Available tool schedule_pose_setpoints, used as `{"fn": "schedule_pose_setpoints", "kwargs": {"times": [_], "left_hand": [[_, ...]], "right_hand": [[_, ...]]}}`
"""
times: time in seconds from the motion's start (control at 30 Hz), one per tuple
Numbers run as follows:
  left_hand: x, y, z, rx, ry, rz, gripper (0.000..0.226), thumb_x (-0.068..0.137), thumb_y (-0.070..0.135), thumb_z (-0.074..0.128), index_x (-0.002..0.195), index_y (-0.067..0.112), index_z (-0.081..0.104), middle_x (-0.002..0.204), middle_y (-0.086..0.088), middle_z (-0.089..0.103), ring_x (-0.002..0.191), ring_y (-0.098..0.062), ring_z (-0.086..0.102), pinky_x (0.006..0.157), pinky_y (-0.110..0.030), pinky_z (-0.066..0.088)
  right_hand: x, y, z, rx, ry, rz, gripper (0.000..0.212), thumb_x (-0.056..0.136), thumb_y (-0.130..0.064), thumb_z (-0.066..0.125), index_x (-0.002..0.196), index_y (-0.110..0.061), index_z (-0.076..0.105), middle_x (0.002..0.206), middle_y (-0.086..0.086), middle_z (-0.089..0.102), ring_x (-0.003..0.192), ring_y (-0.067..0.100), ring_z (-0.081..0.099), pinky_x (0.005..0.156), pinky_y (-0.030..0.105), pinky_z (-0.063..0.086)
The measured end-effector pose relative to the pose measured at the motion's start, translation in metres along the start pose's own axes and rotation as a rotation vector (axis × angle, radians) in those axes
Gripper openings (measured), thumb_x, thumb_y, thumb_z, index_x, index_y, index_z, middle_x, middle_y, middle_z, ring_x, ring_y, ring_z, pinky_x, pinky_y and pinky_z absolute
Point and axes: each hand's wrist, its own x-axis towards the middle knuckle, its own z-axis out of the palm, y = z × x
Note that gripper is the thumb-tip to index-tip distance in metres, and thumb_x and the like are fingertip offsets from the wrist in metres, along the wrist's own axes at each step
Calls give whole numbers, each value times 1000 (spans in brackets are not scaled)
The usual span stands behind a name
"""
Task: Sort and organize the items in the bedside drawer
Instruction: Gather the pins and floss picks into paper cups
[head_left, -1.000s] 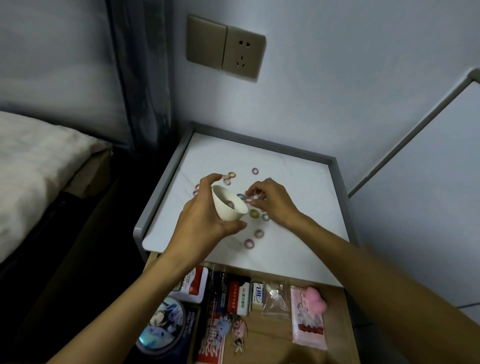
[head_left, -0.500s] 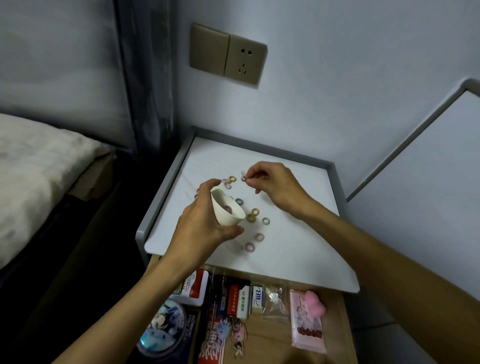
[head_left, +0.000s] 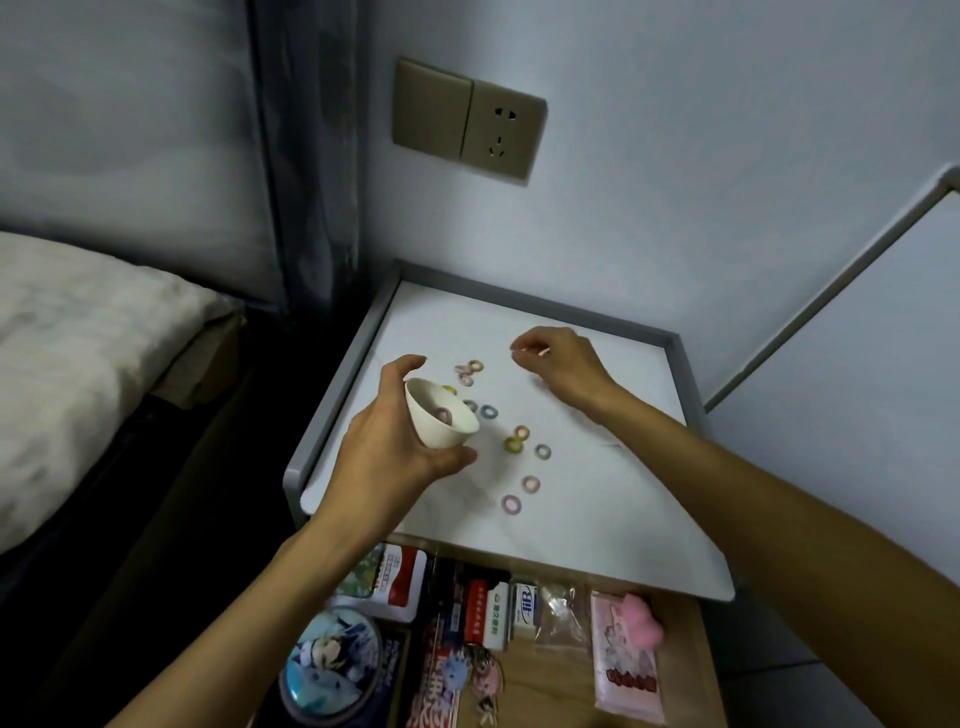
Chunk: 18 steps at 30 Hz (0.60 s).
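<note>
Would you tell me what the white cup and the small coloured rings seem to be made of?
White cup: probably glazed ceramic, possibly plastic; smooth, opaque, faint sheen. Small coloured rings: likely soft elastic or fabric bands; matte, fuzzy outlines.

On nightstand top (head_left: 597, 530): scattered rings (head_left: 511, 503); cup (head_left: 439, 421) above its left part. Open drawer (head_left: 680, 675) in front, below. Bed (head_left: 78, 364) left; socket (head_left: 467, 127) behind.

- A tan switch plate (head_left: 431, 117) and a matching socket (head_left: 503, 136) sit side by side on the pale wall (head_left: 675, 156).
- A dark curtain (head_left: 306, 156) hangs in the corner.
- A bed (head_left: 78, 353) with pale bedding lies at left.
- A grey-edged white panel (head_left: 883, 338) stands at right.
</note>
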Motion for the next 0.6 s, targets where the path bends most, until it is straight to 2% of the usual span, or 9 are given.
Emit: {"fn": "schedule_pose_setpoints", "kwargs": {"times": [0.1,0.17,0.23,0.33,0.43,0.5,0.53,0.6], "left_hand": [[5,-3,-10,-19,44,-4,96,63,28,91,141,33,34,118,1,58,100,-19,59,80,-30,50],[7,-5,-17,-22,64,-3,95,63,28,91,141,32,35,116,2,59,102,-20,60,84,-36,53],[10,-7,-21,-28,77,-1,94,64,27,90,140,31,36,112,4,59,98,-18,61,82,-32,52],[13,-11,-23,-27,89,-10,94,63,27,91,140,31,37,112,5,58,98,-16,59,77,-24,45],[15,-12,-25,-27,85,-15,94,64,28,90,140,31,36,111,7,57,98,-15,58,73,-19,44],[14,-11,-25,-22,85,-15,94,63,29,90,140,32,36,111,6,57,99,-16,59,76,-23,47],[14,-11,-26,-17,85,-16,94,63,30,90,139,33,36,112,5,58,99,-17,59,80,-27,49],[12,-10,-26,-5,83,-17,94,63,31,90,140,32,36,114,3,58,100,-20,59,84,-35,52]], "right_hand": [[27,30,26,-104,-49,164,45,92,-43,61,129,-18,58,132,12,54,123,28,52,97,31,43],[38,29,41,-106,-48,166,48,91,-47,62,131,-22,57,133,14,49,125,31,47,105,37,41],[44,19,53,-69,-27,100,42,87,-45,68,122,-22,64,126,12,54,117,27,53,100,31,44],[44,3,68,-15,-51,-37,29,81,-32,78,105,-18,71,111,9,62,100,19,61,76,12,41],[36,-9,74,-23,-66,-127,11,84,-12,73,94,-9,72,89,-2,61,86,12,58,65,3,38],[31,-14,73,-38,-88,-146,7,85,-2,67,90,-4,72,77,-8,58,80,12,58,64,4,40],[29,-15,71,-67,-105,-138,8,86,0,64,89,-4,71,77,-5,60,79,15,59,66,8,43],[26,-17,70,-163,-148,-100,13,86,2,57,88,-4,68,86,5,66,81,22,63,74,29,52]]}}
